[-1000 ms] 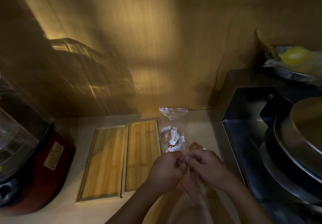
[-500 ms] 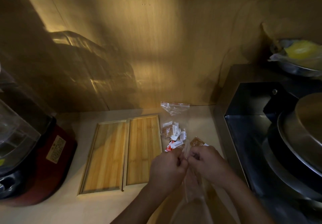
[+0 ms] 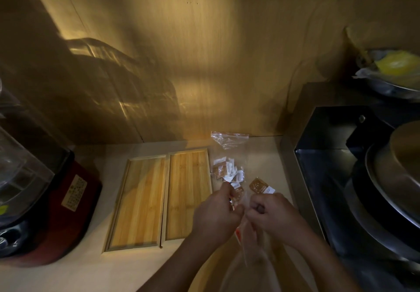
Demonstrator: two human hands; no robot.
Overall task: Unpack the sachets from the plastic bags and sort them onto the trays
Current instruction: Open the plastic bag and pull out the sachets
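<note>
Pinching the mouth of a clear plastic bag (image 3: 247,246) between both hands, I am working at its top edge directly in front of me.

Item, left hand (image 3: 216,216): I am curling it closed on the bag's upper edge, and a small sachet (image 3: 237,193) is showing at its fingertips, though I cannot tell whether it is in my grip or lying behind.

Item, right hand (image 3: 272,214): I am closing it into a narrow pinch on the same edge, knuckles nearly touching the left hand.

Item, bag: it is hanging down from my hands toward my body, long axis running from hands to chest, contents blurred.

Item, near tray (image 3: 188,194): taking this as my landmark, my hands are working just beyond its right rim, level with its near half; the left hand is the closer one to it, so I am judging the left as the better hand for placing.

Item, far tray (image 3: 138,201): it is lying edge to edge with the near tray on that tray's left, both bare, long axes running away from me.

Item, loose sachets (image 3: 225,171): they are lying in a cluster just right of the near tray's far half, beyond my hands. One brown sachet (image 3: 259,185) is lying further right, just past my right hand.

Item, second bag (image 3: 229,138): it is lying crumpled beyond the tray's far right corner, against the wall.
</note>
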